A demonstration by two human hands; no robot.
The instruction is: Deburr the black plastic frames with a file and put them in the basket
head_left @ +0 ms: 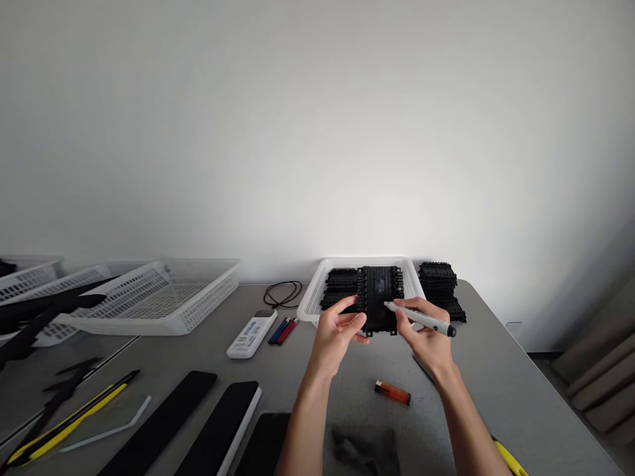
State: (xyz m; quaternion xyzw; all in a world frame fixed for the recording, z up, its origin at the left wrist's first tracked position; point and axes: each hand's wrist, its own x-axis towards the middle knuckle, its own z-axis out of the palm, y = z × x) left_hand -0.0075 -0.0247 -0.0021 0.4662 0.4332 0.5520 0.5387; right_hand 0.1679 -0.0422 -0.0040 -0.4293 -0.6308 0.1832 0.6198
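Observation:
My left hand (340, 334) grips the left edge of a black plastic part (380, 294), a flat panel with toothed sides, held up in front of a white basket (310, 297). Closed round a white marker (424, 318), my right hand (427, 337) keeps its tip at the panel's lower right face. I cannot tell whether the tip touches it. The marker's dark end points right. Behind the panel, more black toothed parts (340, 283) lie in the basket, partly hidden. On the table below my hands is an orange lighter (393, 393).
Black toothed parts (439, 284) are stacked right of the basket. To the left are a white box-shaped item (252, 334), blue (279, 330) and red (287, 332) lighters, a black cable (282, 294) and a larger white basket (213, 301). Long black-topped pieces (223, 423) lie in front, beside a yellow-and-black tool (74, 418).

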